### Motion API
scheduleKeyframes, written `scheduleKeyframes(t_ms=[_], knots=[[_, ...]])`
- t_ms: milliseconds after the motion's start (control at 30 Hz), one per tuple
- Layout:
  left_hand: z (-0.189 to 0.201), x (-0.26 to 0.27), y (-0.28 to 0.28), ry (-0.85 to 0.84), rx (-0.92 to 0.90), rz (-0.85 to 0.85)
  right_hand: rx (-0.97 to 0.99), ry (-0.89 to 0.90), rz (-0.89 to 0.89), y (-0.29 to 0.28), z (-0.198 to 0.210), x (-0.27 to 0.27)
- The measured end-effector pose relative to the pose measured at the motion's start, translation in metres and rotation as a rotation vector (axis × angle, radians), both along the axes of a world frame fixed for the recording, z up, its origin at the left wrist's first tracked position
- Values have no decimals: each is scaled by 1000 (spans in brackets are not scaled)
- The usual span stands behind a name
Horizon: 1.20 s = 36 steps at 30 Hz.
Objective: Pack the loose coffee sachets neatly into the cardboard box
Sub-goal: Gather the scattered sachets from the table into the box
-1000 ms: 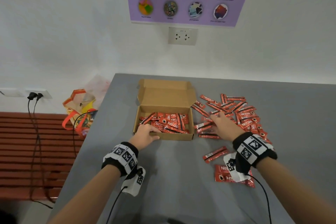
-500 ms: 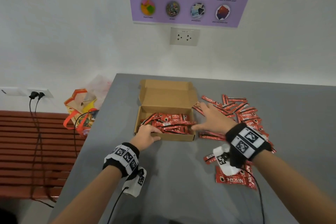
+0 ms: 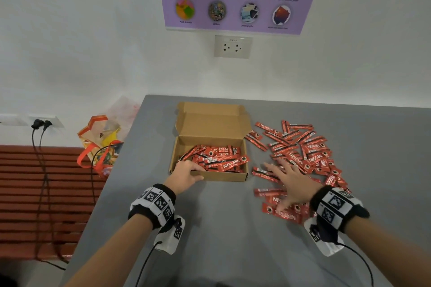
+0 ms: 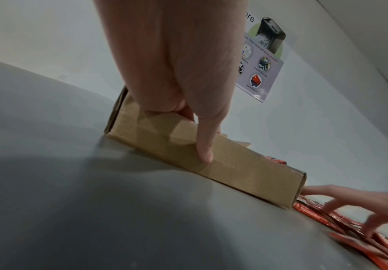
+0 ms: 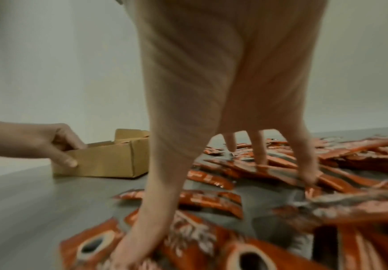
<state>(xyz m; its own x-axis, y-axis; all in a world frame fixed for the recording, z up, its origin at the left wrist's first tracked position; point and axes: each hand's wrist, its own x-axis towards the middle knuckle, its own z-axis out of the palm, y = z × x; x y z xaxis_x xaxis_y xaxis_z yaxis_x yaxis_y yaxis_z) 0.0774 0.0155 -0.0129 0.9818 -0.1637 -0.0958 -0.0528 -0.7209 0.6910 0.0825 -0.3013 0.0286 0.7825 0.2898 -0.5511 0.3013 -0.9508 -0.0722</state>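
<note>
Our left hand point(image 3: 186, 173) grips the near wall of the cardboard box point(image 3: 224, 176), thumb outside and fingers over the rim, steadying it on the table point(image 3: 210, 228). Our right hand point(image 3: 292, 184) lies spread and flat on the loose coffee sachets point(image 3: 303, 147) just right of the box, gripping nothing. The sachets look light, thin and slick, so we judge it best to rake several together and pinch them across their middles.

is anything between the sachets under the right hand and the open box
Nothing visible: bare grey table lies between the red coffee sachets under the right hand and the open brown cardboard box; the left hand grips its near-left corner.
</note>
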Motion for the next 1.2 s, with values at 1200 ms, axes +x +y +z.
scheduleKeyframes(t_ms=[1200], knots=[[2, -1, -1, -21, 2, 8, 284, -271, -162, 52, 39, 36]])
